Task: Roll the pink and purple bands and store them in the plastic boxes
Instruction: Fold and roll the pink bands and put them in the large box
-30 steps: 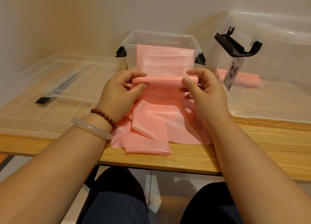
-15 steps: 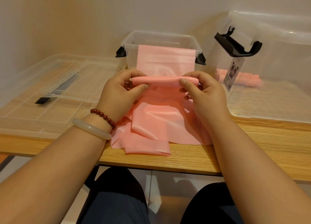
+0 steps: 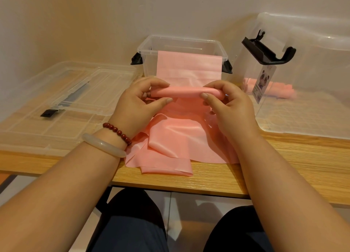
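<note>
A plain cream wall (image 3: 94,15) is standing at the back, and warm light is shining on it. A light wooden surface (image 3: 284,157) is running across in front of the wall. Under it, a pale tiled floor (image 3: 187,204) is showing, with shadows lying on it.

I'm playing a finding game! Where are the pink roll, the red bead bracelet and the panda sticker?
pink roll (image 3: 181,92), head view, middle of the rolled part.
red bead bracelet (image 3: 118,132), head view, a bead on top of the wrist.
panda sticker (image 3: 264,79), head view, the panda picture.
</note>
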{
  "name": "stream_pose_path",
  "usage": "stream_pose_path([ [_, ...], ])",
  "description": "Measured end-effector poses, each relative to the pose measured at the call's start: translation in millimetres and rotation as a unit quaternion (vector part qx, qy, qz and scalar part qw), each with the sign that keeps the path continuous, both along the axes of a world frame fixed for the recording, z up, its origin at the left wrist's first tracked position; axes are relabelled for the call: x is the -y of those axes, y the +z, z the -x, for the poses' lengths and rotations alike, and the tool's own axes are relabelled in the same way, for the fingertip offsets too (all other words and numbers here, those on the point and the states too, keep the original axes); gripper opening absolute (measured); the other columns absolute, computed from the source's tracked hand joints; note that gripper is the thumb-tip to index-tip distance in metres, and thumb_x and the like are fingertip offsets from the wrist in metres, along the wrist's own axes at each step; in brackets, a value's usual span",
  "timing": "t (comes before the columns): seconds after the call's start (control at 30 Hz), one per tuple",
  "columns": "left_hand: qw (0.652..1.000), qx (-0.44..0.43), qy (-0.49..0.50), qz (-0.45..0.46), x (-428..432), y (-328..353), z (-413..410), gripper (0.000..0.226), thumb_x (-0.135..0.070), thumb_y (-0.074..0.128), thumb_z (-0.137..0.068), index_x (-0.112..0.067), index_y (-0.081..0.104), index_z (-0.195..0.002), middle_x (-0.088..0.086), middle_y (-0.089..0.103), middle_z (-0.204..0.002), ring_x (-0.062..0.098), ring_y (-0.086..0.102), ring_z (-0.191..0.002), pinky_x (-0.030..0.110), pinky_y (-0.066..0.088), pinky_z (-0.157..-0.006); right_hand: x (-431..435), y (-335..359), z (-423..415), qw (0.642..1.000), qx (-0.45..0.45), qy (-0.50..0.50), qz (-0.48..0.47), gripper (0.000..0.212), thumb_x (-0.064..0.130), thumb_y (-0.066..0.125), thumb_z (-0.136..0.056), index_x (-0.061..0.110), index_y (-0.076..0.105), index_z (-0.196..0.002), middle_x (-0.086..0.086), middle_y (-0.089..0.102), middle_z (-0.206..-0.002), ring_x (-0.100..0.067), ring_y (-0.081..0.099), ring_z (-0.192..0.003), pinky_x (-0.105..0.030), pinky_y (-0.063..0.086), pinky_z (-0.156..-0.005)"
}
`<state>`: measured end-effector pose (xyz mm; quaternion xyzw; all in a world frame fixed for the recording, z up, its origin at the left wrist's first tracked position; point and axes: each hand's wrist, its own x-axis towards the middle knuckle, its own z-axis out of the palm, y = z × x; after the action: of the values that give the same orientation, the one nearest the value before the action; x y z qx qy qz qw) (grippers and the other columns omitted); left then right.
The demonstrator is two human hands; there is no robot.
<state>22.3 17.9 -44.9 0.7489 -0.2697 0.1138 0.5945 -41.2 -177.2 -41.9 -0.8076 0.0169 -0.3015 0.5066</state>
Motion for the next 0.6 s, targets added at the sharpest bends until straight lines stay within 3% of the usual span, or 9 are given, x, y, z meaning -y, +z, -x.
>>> stream_pose_path([
  [0.13, 1.0, -0.006, 0.01, -0.005, -0.2, -1.2, -1.8, 0.033, -0.013, 0.071, -0.084, -0.043, 0.063, -0.095, -0.01, 0.064, -0.096, 0.019, 0.065, -0.083, 0.03, 0.059, -0.073, 0.1, -0.9, -1.0, 1.0, 0.004, -0.006, 0.025, 0.015, 0.024, 0.069, -0.09, 0.033, 0.064, -0.101, 0.016, 0.058, -0.1, -0.012, 0.063, -0.096, -0.04, 0.057, -0.081],
  [0.23, 1.0, -0.016, 0.01, 0.006, 0.3, -2.3, -3.1, 0.028, -0.015, 0.068, -0.088, -0.04, 0.064, -0.097, -0.009, 0.066, -0.092, 0.019, 0.067, -0.08, 0.034, 0.06, -0.072, 1.4, -1.8, -0.1, 0.998, 0.016, -0.007, 0.066, 0.033, 0.023, 0.077, -0.083, 0.035, 0.059, -0.108, 0.016, 0.054, -0.109, -0.006, 0.056, -0.104, -0.017, 0.048, -0.086],
  [0.33, 1.0, -0.013, 0.001, 0.007, 0.4, -3.4, -4.1, 0.028, -0.017, 0.068, -0.088, -0.042, 0.063, -0.099, -0.007, 0.066, -0.094, 0.022, 0.067, -0.083, 0.036, 0.059, -0.074, 1.7, -2.8, -1.2, 0.991, 0.022, -0.032, 0.127, 0.035, 0.016, 0.076, -0.081, 0.038, 0.056, -0.1, 0.015, 0.052, -0.107, 0.009, 0.048, -0.097, -0.004, 0.037, -0.077],
  [0.4, 1.0, -0.012, -0.009, 0.006, 0.8, -3.2, -4.6, 0.033, -0.015, 0.071, -0.086, -0.042, 0.061, -0.102, -0.009, 0.063, -0.096, 0.016, 0.065, -0.082, 0.03, 0.058, -0.073, 3.1, -4.6, -3.4, 0.989, 0.033, -0.046, 0.134, 0.029, 0.015, 0.073, -0.083, 0.036, 0.057, -0.096, 0.017, 0.052, -0.101, 0.011, 0.048, -0.092, -0.005, 0.038, -0.072],
  [0.5, 1.0, 0.021, -0.014, -0.01, 2.0, -2.5, -2.2, 0.04, -0.01, 0.075, -0.081, -0.04, 0.06, -0.102, -0.016, 0.058, -0.103, -0.006, 0.059, -0.086, 0.017, 0.052, -0.079, 3.9, -6.8, -5.5, 0.984, 0.055, -0.06, 0.157, 0.014, 0.017, 0.07, -0.087, 0.024, 0.065, -0.099, 0.02, 0.05, -0.093, 0.003, 0.047, -0.086, -0.004, 0.037, -0.073],
  [0.6, 0.998, 0.046, 0.01, -0.032, 1.6, -3.9, -3.3, 0.039, -0.012, 0.073, -0.084, -0.044, 0.059, -0.101, -0.02, 0.057, -0.103, -0.003, 0.058, -0.091, 0.021, 0.053, -0.083, 4.4, -8.4, -7.2, 0.977, 0.079, -0.069, 0.187, 0.016, 0.018, 0.067, -0.09, 0.013, 0.068, -0.105, 0.016, 0.052, -0.097, 0.006, 0.043, -0.091, 0.0, 0.032, -0.082],
])
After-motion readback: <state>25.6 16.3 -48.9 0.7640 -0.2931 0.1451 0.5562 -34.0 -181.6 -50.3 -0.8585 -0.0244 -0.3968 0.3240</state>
